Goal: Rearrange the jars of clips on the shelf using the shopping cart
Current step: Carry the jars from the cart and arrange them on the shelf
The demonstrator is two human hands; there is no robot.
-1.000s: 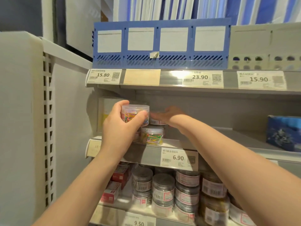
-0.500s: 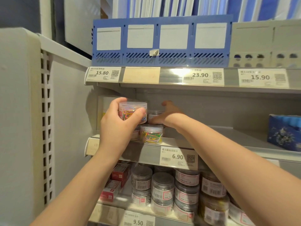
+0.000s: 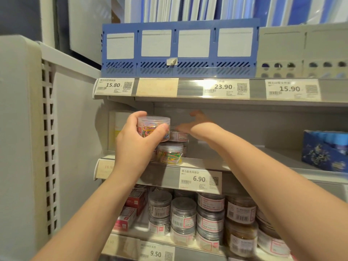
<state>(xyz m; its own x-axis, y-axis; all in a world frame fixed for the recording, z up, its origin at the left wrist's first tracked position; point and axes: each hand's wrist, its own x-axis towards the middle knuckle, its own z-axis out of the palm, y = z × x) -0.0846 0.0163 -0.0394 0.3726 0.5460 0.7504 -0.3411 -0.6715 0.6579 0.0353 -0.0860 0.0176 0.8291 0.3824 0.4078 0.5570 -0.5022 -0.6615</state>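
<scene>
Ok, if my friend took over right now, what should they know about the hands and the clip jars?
Left hand: grips one jar of coloured clips, held up before the middle shelf.
Right hand: open, reaching in over a labelled jar further back; contact unclear.
Shelf: another clip jar stands at the front.
Done: those two jars are on the shelf.
Left: place the held jar. The cart is not in view.
</scene>
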